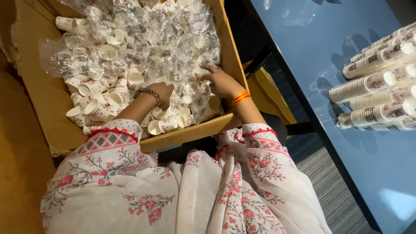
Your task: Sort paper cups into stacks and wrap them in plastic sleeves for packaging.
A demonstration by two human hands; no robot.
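A big cardboard box in front of me is full of small white paper cups and crumpled clear plastic wrapping. Both my hands are inside it. My left hand, with a metal bracelet at the wrist, digs into the cups and plastic near the box's front; its fingers are buried, so whether it grips anything is unclear. My right hand, with orange bangles at the wrist, rests on the plastic near the box's right wall, fingers curled into the wrapping.
A glossy blue table stands to the right, with several long stacks of nested paper cups lying on their sides at its right edge. Grey striped carpet shows beside it. My white floral garment fills the bottom of the view.
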